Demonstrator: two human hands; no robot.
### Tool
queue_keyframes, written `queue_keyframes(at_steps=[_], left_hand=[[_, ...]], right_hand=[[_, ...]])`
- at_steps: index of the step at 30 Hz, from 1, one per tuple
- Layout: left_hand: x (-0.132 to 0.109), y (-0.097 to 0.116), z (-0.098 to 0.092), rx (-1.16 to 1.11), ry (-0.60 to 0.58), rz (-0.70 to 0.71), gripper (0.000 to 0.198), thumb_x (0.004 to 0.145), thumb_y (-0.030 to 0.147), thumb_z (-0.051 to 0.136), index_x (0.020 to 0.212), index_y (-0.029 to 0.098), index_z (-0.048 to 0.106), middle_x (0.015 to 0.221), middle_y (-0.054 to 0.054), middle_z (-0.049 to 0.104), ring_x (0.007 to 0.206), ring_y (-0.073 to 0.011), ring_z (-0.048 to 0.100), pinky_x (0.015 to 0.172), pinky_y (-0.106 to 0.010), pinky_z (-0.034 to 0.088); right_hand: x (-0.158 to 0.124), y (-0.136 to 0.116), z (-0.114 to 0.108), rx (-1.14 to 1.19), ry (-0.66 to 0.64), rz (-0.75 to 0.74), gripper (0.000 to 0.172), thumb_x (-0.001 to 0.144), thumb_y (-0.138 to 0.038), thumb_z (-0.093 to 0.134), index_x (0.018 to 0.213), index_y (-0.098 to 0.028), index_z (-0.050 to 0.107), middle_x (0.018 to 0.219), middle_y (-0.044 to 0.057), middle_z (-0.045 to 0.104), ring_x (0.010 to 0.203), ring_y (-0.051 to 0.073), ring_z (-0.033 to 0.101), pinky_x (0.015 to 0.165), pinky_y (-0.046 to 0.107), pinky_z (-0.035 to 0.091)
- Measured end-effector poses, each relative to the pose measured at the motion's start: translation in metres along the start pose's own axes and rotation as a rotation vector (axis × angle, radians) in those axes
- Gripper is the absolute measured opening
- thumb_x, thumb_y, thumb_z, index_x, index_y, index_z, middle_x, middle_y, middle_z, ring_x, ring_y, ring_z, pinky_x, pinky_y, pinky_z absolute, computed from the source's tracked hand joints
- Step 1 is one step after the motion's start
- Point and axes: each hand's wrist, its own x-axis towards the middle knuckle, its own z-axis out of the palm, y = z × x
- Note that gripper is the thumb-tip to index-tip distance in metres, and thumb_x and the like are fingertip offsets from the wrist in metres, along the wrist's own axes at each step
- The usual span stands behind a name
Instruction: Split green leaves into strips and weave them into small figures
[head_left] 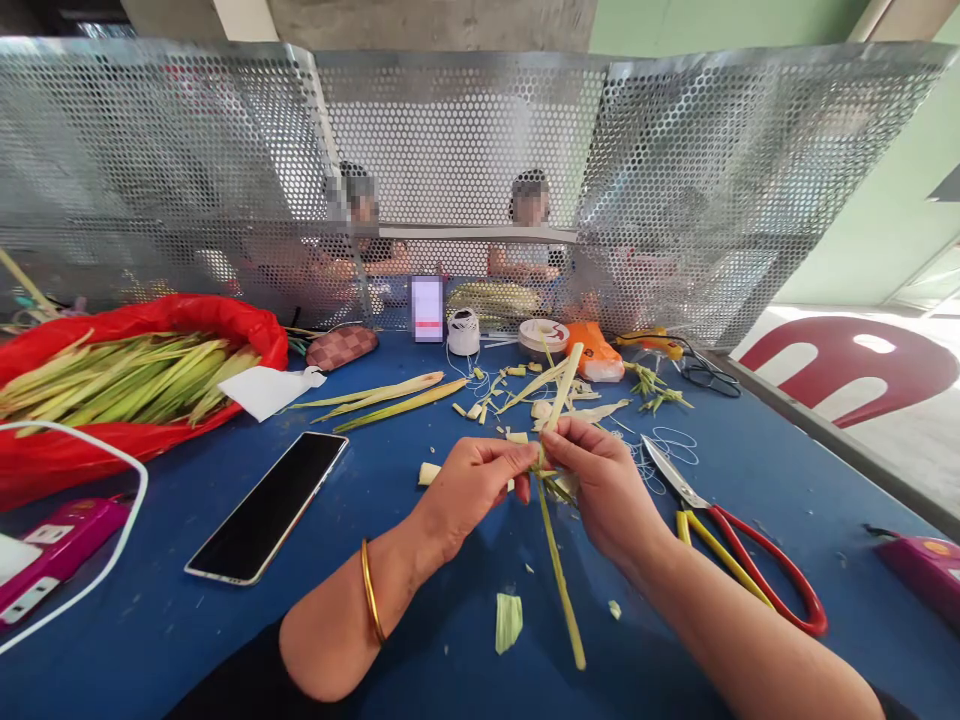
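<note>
My left hand [484, 475] and my right hand [596, 470] meet over the blue table, fingers pinched together on pale green leaf strips. One leaf strip [565, 388] rises upward from between my fingers, and another long strip [559, 580] hangs down toward me. A small bunch of folded strip ends [556, 487] shows under my right fingers; the crossing point is mostly hidden by my fingertips. Scissors [720, 520] with red handles lie beside my right forearm, blades apart. A cut leaf piece [508, 623] lies on the table below my hands.
On the left are a red bag [262, 335] of leaves, a phone [268, 508] and a purple power strip [79, 550]. Thread spools [463, 333], an orange packet [596, 350], loose thread and leaf scraps lie ahead. A perforated metal screen [457, 130] stands behind, with people beyond it.
</note>
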Motion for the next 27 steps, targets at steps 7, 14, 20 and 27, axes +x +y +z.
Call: queue_keyframes(at_steps=[7,14,20,27], left_hand=[[-0.001,-0.001,0.001,-0.137,-0.067,-0.131,0.027,0.071,0.044,0.069,0.072,0.017,0.074,0.048,0.002,0.049,0.046,-0.0077,0.038,0.044,-0.021,0.025],[-0.003,0.002,0.002,-0.100,-0.123,-0.136,0.030,0.070,0.034,0.069,0.049,0.016,0.060,0.045,0.002,0.050,0.042,-0.0065,0.041,0.045,-0.022,0.029],[-0.001,0.003,0.001,-0.157,-0.029,-0.102,0.028,0.071,0.037,0.070,0.056,0.015,0.062,0.053,0.003,0.052,0.045,-0.0054,0.042,0.047,-0.021,0.029],[0.002,0.006,-0.011,-0.127,-0.008,-0.060,0.035,0.080,0.046,0.060,0.070,0.013,0.068,0.056,0.001,0.053,0.048,-0.0064,0.037,0.047,-0.022,0.023]], right_hand=[[-0.001,0.000,0.000,0.004,-0.036,-0.022,0.030,0.066,-0.039,0.077,0.062,-0.018,0.056,0.056,-0.005,0.050,0.050,0.008,0.041,0.049,0.022,0.034],[-0.005,0.010,0.003,0.029,0.014,-0.017,0.030,0.069,-0.041,0.074,0.063,-0.021,0.053,0.054,-0.007,0.047,0.045,0.009,0.041,0.048,0.025,0.035],[0.008,-0.005,-0.008,-0.289,-0.159,-0.007,0.036,0.076,-0.051,0.065,0.063,-0.019,0.057,0.059,-0.003,0.051,0.056,0.011,0.045,0.056,0.025,0.037],[0.011,-0.033,-0.025,-0.780,-0.513,-0.040,0.030,0.085,-0.045,0.056,0.069,-0.019,0.059,0.063,-0.002,0.052,0.060,0.013,0.046,0.055,0.025,0.036]])
